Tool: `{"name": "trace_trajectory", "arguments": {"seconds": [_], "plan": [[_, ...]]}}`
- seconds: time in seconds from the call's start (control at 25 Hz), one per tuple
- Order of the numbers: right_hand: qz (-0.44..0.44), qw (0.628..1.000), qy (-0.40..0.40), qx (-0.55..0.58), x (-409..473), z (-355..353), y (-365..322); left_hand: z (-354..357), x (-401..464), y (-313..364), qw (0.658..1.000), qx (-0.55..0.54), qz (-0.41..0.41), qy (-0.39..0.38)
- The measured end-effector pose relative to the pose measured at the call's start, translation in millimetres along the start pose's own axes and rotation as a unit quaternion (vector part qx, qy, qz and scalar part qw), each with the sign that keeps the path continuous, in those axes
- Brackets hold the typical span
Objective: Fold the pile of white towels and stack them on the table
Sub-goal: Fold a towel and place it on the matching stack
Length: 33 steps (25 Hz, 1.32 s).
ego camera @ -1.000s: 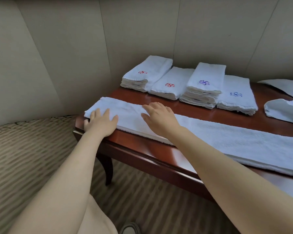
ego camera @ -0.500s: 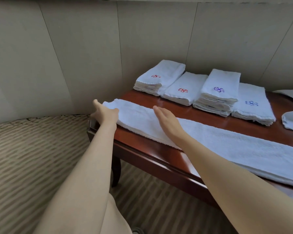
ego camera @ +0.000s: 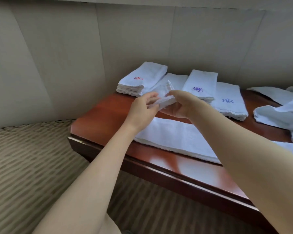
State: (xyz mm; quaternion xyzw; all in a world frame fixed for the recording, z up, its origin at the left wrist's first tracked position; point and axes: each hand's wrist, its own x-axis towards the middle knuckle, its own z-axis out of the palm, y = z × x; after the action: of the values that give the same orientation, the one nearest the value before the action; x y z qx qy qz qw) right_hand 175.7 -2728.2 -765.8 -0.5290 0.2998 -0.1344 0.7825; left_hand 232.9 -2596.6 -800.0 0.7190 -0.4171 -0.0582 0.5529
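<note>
A long white towel, folded into a narrow strip, lies along the front of the red-brown table. Its left end is lifted off the table and blurred with motion. My left hand and my right hand both pinch that raised end, above the strip. Behind them stand folded towel stacks: one with a red mark, one partly hidden by the lifted end, one with a purple mark and one with a blue mark.
Unfolded white towels lie heaped at the table's right end. A padded beige wall runs behind the table. Striped carpet covers the floor to the left and in front of the table's edge.
Both hands took hold of the strip's left end and lifted it up and to the right, off the table corner. The view has shifted right.
</note>
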Motion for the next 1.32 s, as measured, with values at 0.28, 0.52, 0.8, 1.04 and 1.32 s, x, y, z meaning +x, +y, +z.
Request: {"name": "trace_trajectory", "arguments": {"seconds": [0.28,0.52,0.8,1.04,1.32], "plan": [[-0.164,0.965,0.033,0.202,-64.6,-103.3,-46.2,60.8,-10.3,6.4,0.945,0.314,0.092,0.000],[-0.235,0.962,0.064,0.122,-154.1,-211.7,-25.8,108.6,-25.5,11.6,0.926,0.356,0.105,-0.075],[-0.075,0.944,0.302,-0.105,-168.0,-298.9,47.8,134.9,-26.9,11.1,0.965,0.259,0.010,-0.045],[-0.138,0.845,0.425,-0.293,-152.2,-285.7,48.5,139.9,-24.0,10.5,0.977,0.208,-0.053,0.005],[-0.158,0.821,0.414,-0.361,-141.9,-275.2,64.9,123.8,-33.0,0.7,0.967,0.250,-0.040,0.024]]}}
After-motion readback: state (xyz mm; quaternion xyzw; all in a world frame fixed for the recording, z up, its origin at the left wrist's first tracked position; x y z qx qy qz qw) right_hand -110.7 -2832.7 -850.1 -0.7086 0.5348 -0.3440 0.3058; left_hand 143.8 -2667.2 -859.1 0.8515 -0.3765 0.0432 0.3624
